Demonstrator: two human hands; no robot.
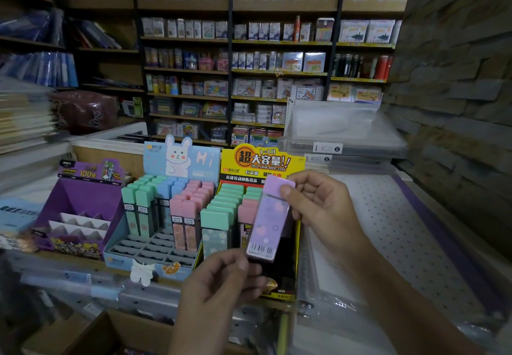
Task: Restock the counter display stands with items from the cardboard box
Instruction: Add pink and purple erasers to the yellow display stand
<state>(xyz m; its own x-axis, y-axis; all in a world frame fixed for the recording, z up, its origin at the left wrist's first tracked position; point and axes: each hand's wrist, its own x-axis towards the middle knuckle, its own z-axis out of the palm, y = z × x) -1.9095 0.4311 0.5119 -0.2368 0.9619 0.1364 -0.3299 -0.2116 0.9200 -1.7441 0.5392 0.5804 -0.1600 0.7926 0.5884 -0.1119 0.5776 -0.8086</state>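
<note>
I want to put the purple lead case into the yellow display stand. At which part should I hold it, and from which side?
Grip the purple lead case at its lilac cap, from above right, as the right hand does. The case is long, flat and nearly upright, so a top grip probably leaves its barcode end free for the yellow display stand.

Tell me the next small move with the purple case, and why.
Probably lower the purple flat plastic case, held by the right hand at its cap and the left hand at its lower end, into the dark empty front of the yellow cardboard display stand: its rear rows already hold green and pink cases.
</note>
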